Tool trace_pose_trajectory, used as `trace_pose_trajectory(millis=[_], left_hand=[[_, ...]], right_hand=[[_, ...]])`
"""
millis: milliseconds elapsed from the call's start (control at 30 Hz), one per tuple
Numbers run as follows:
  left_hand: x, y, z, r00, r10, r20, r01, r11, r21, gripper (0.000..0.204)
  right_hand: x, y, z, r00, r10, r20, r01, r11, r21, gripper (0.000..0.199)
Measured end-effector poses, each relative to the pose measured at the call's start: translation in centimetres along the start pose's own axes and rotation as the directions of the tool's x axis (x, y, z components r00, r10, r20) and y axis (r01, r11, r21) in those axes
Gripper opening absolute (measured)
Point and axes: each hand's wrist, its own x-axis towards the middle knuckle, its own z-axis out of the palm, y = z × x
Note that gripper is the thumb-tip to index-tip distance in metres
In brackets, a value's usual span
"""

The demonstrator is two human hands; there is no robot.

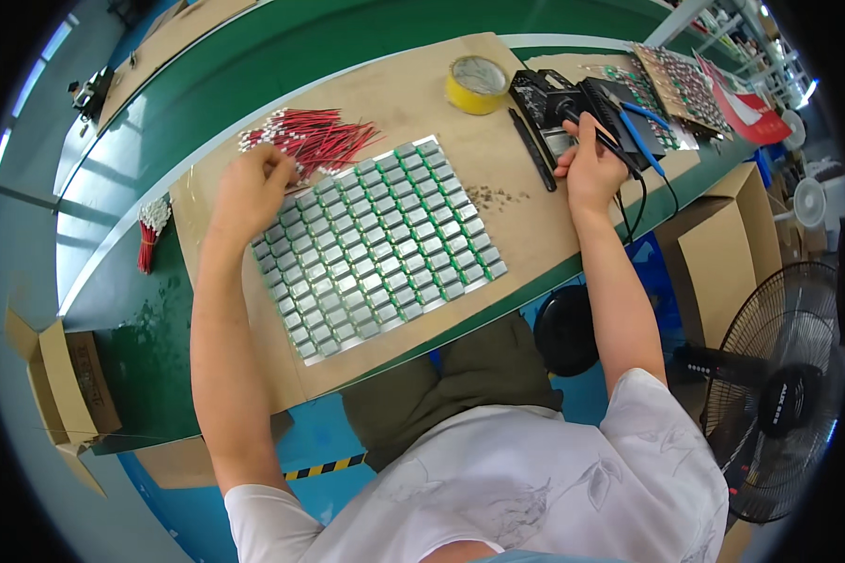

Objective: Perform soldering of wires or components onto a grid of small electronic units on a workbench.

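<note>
Two hands: your left hand (251, 188) pinches one red wire (312, 139) from the pile; your right hand (587, 169) grips one soldering iron (599, 133).

Two hands (253, 188), one tape roll (476, 84), one floor fan (784, 389), two bundles of red wires (314, 136).

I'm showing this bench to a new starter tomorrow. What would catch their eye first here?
Probably the big grid of small silver-green parts laid out on the brown board in the middle. Just behind it lies a heap of red wires, where the left hand rests at the grid's far corner. To the right, the right hand grips a black corded tool, with a yellow tape roll behind.
</note>
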Motion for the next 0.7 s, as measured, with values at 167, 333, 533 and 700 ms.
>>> trace_pose_trajectory(millis=[167,333,533,700], left_hand=[[-0.1,1.0,-0.3,0.999,-0.018,-0.027,0.019,0.999,0.040,0.027],[-1.0,3.3,0.1,0.996,0.062,-0.068,-0.053,0.989,0.135,0.024],[-1.4,3.7,0.8,0.998,0.049,-0.047,-0.042,0.988,0.147,0.023],[-2.7,0.7,-1.1,0.989,0.014,-0.144,0.003,0.993,0.118,0.026]], right_hand=[[0.2,0.2,0.2,0.999,0.030,-0.010,-0.030,0.997,0.077,0.038],[0.1,0.0,0.5,0.999,-0.037,-0.004,0.037,0.995,0.097,0.034],[0.2,0.2,0.4,0.999,-0.012,0.032,0.010,0.999,0.053,0.038],[0.2,0.3,0.5,1.000,-0.014,0.027,0.011,0.995,0.096,0.036]])
